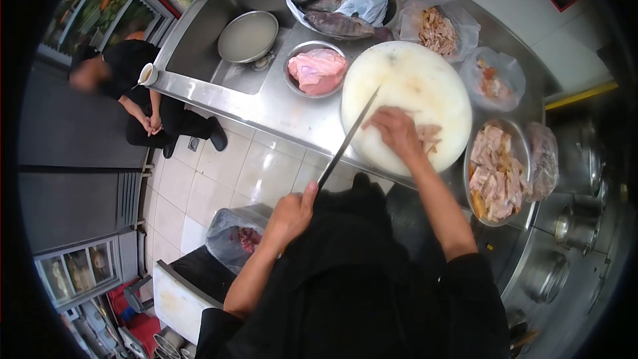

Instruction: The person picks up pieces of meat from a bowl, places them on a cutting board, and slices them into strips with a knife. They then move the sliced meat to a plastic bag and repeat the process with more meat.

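Note:
My left hand [294, 217] is wrapped round the handle of a long kitchen knife [348, 138], whose blade slants up over the left part of a round white cutting board [435, 86]. On the board, my right hand [393, 127] is bent with its fingers curled down, close to the knife's blade. Sliced cooked meat [428, 137] lies just beside and partly under this hand. What its fingertips press on is mostly hidden. Right of the board, an oval metal tray [473, 193] holds a heap of larger meat pieces [496, 169].
A bowl of raw pink meat [318, 70] and a basin with whole fish [339, 24] stand beyond the board, left of bags of cut meat [437, 32]. The sink [199, 46] contains a metal bowl [248, 36]. A person [143, 86] sits at the left.

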Available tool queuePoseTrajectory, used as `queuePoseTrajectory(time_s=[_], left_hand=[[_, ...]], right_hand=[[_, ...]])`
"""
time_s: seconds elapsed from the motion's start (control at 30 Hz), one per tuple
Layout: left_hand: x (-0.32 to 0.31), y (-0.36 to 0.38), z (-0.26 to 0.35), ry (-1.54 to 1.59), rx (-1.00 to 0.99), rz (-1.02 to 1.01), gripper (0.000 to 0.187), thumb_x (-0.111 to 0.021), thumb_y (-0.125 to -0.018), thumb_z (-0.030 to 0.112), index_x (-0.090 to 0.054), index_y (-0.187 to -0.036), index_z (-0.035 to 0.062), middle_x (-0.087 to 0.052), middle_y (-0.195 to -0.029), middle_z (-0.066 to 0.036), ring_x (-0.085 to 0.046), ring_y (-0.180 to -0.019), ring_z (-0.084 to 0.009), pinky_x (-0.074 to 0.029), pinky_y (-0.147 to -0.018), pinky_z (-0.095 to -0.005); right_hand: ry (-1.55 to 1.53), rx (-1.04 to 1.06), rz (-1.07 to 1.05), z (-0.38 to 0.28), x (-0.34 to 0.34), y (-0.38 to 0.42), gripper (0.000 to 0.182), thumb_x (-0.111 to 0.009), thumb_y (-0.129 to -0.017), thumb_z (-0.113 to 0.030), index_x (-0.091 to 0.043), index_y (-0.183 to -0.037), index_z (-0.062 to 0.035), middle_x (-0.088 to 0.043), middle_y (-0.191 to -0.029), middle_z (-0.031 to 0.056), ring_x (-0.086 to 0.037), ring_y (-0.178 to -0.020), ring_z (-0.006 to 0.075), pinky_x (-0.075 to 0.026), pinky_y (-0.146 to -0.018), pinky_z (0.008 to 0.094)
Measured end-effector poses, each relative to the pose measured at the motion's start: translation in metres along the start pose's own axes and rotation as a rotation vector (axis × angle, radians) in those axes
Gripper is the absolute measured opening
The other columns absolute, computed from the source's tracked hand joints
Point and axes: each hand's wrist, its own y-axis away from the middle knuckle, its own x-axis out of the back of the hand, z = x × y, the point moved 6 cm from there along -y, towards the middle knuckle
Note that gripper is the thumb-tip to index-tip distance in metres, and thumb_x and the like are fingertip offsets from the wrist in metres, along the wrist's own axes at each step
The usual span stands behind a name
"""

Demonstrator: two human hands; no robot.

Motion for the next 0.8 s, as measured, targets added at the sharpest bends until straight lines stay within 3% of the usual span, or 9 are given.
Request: queuePoseTrajectory(time_s=[0.1, 0.4, 0.7, 0.8], left_hand=[[0.003, 0.005, 0.016, -0.127, -0.017, 0.063, 0.078, -0.038, -0.107, 0.057, -0.071, -0.084, -0.0106, -0.063, -0.089, -0.041, -0.061, -0.1, -0.0575, -0.048, -0.093, -0.056], [0.003, 0.019, 0.051, -0.208, 0.041, 0.096, 0.071, -0.042, -0.108, 0.05, -0.07, -0.08, -0.0087, -0.064, -0.087, -0.04, -0.062, -0.097, -0.0574, -0.048, -0.091, -0.0589], [0.008, 0.031, 0.053, -0.315, 0.089, 0.066, 0.067, -0.04, -0.109, 0.049, -0.071, -0.09, -0.0071, -0.066, -0.089, -0.038, -0.065, -0.088, -0.0559, -0.051, -0.084, -0.0582], [0.009, 0.038, 0.056, -0.353, 0.099, 0.056, 0.075, -0.033, -0.109, 0.055, -0.068, -0.087, -0.0074, -0.065, -0.087, -0.037, -0.062, -0.094, -0.0571, -0.048, -0.086, -0.0596]], right_hand=[[-0.032, -0.009, 0.038, 0.007, 0.0, 0.0, 0.012, -0.073, -0.084, -0.004, -0.078, -0.092, -0.0117, -0.072, -0.096, 0.0071, -0.069, -0.095, 0.029, -0.057, -0.081, 0.0406], [-0.129, 0.037, 0.062, 0.018, 0.0, -0.007, 0.007, -0.074, -0.084, -0.001, -0.075, -0.091, -0.0006, -0.072, -0.096, 0.0133, -0.069, -0.094, 0.0326, -0.057, -0.08, 0.041], [-0.192, 0.022, 0.041, 0.022, 0.0, -0.009, 0.008, -0.072, -0.083, 0.001, -0.075, -0.09, -0.0005, -0.072, -0.096, 0.0117, -0.069, -0.094, 0.0293, -0.057, -0.081, 0.0393], [-0.205, 0.01, 0.045, 0.024, 0.001, -0.008, 0.008, -0.07, -0.083, 0.002, -0.075, -0.089, -0.0014, -0.072, -0.096, 0.0115, -0.069, -0.095, 0.0285, -0.056, -0.082, 0.0384]])
